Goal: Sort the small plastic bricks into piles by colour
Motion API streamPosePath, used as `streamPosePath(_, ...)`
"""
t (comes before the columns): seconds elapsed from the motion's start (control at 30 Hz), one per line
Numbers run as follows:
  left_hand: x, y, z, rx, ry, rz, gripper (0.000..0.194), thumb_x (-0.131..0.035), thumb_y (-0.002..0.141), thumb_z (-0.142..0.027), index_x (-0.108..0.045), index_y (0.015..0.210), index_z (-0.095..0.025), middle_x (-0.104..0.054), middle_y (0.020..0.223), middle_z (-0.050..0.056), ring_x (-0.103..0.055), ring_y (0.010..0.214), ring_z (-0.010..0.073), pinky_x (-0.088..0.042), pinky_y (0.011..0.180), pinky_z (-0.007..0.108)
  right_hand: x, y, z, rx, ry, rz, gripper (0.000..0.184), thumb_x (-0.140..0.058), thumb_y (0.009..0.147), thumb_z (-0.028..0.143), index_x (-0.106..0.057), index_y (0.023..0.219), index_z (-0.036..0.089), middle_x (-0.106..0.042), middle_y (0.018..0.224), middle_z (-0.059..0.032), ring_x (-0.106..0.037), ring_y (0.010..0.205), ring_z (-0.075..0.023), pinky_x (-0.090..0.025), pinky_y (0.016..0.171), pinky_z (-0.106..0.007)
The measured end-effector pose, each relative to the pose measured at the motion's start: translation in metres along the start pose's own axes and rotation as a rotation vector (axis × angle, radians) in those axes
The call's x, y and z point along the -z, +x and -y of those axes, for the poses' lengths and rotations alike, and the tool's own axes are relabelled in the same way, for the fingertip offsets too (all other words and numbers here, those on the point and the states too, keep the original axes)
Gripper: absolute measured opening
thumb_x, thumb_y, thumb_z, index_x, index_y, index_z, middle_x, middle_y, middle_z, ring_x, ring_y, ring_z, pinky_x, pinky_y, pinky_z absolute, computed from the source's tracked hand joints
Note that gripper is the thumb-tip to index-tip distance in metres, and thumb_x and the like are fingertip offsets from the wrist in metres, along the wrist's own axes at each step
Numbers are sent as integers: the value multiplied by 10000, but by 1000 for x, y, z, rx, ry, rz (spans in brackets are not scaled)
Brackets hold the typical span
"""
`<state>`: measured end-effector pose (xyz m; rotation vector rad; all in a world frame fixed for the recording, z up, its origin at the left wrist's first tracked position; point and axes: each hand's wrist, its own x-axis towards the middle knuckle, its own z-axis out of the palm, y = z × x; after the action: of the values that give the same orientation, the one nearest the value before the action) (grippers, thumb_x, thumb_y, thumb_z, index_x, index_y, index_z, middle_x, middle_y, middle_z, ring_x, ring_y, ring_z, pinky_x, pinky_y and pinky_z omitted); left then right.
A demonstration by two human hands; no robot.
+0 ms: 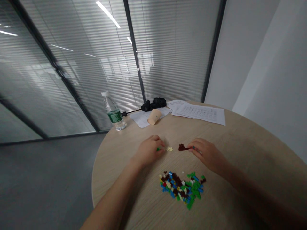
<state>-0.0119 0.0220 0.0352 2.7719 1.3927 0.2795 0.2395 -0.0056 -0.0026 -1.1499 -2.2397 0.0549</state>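
Observation:
My left hand (150,149) is over the table, its fingers curled round a small green toy brick (157,149) that shows between thumb and fingers. Just right of its fingertips lies a cluster of cream bricks (169,149). Across from it, my right hand (206,152) pinches a dark brown brick assembly (182,147) by its thin end; a speck of teal shows at the fingertips. Nearer to me, below both hands, spreads a loose pile of small bricks (177,185) in green, blue, brown, white, cream, yellow and red.
The round wooden table (115,188) carries a water bottle (114,111) at its far left. Behind my hands are a paper cup (154,116) on its side, a black bundle (155,103) and printed sheets (203,113). Glass panels with blinds (177,57) stand beyond.

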Motion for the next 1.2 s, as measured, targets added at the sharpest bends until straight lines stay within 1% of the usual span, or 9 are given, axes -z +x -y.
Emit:
streamPosePath(0.1,-3,1,-4,-54,-21,21,152,-535,825,-295,-631,908,-212,-565,946,34,-527,908,178,-427,775,269,-8,1,-1,37,-97,-3,135,-491,861,169,-623,837,181,-659,831,-69,-590,803,-195,-454,731,-324)
streamPosePath(0.2,-5,1,-6,-84,-27,29,146,-553,817,-288,-628,919,-214,-562,945,33,-524,914,181,-425,777,273,-13,3,6,76,-160,21,146,-500,858,149,-637,819,178,-665,818,-64,-593,804,-190,-459,732,-312)
streamPosePath(0.4,-2,1,-10,-104,-39,30,154,-565,810,-281,-627,931,-209,-556,949,34,-525,912,181,-425,769,270,-12,5,16,58,-296,40,111,-567,812,122,-644,758,179,-644,773,-48,-571,790,-193,-453,694,-301)
streamPosePath(0.5,-1,1,-12,-103,-46,40,153,-564,808,-276,-625,931,-209,-554,945,33,-524,915,180,-427,771,270,-14,6,16,30,-307,15,112,-572,806,120,-643,741,177,-634,790,-52,-565,811,-192,-456,702,-297)
streamPosePath(0.67,-1,0,-12,-122,-50,34,196,-592,793,-285,-618,970,-206,-550,958,36,-522,924,187,-426,782,281,-17,6,14,-6,-264,-12,78,-583,799,142,-648,791,184,-631,844,-51,-571,814,-185,-469,718,-299)
streamPosePath(0.83,0,0,-16,-193,-113,48,194,-617,775,-264,-621,962,-211,-559,969,29,-521,929,181,-424,785,269,-18,8,12,-34,-262,-28,63,-594,782,146,-648,785,179,-635,865,-62,-566,838,-204,-465,745,-320)
streamPosePath(0.9,1,0,-19,-241,-141,67,190,-638,760,-263,-629,940,-203,-568,960,29,-520,929,181,-422,784,265,-19,8,12,-45,-238,-46,65,-589,782,149,-645,771,181,-637,860,-64,-566,836,-206,-460,747,-324)
streamPosePath(1.0,2,1,-24,-303,-179,102,148,-650,755,-277,-648,880,-198,-584,925,28,-522,922,181,-418,782,266,-17,6,12,-56,-100,-45,71,-577,789,163,-638,764,189,-637,847,-54,-571,817,-184,-453,752,-308)
streamPosePath(1.2,5,1,-26,-347,-207,152,63,-627,768,-220,-662,813,-194,-603,840,17,-535,858,159,-406,751,252,-3,-5,23,89,199,213,57,-597,776,183,-642,741,183,-637,831,-37,-584,807,-153,-442,743,-269)
